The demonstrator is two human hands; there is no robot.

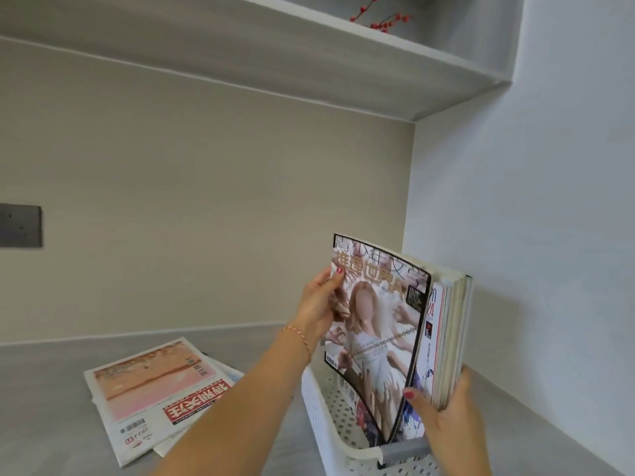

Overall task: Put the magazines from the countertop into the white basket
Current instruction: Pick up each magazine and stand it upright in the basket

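A white perforated basket (318, 417) with a grey handle stands on the grey countertop (51, 407) at the lower right. Several magazines stand upright in it. My left hand (318, 304) grips the top left edge of the front magazine (374, 338), whose cover shows a figure in white; its lower end is inside the basket. My right hand (446, 424) clasps the stack of upright magazines (446, 338) behind it, thumb on the near side. Two more magazines (147, 393) lie flat on the countertop to the left, the top one with a pink cover.
The basket sits near the white side wall (532, 235). A beige back wall carries a dark socket plate (20, 225) at the left. A grey shelf (378, 73) hangs overhead with red berry twigs (381, 18) on it.
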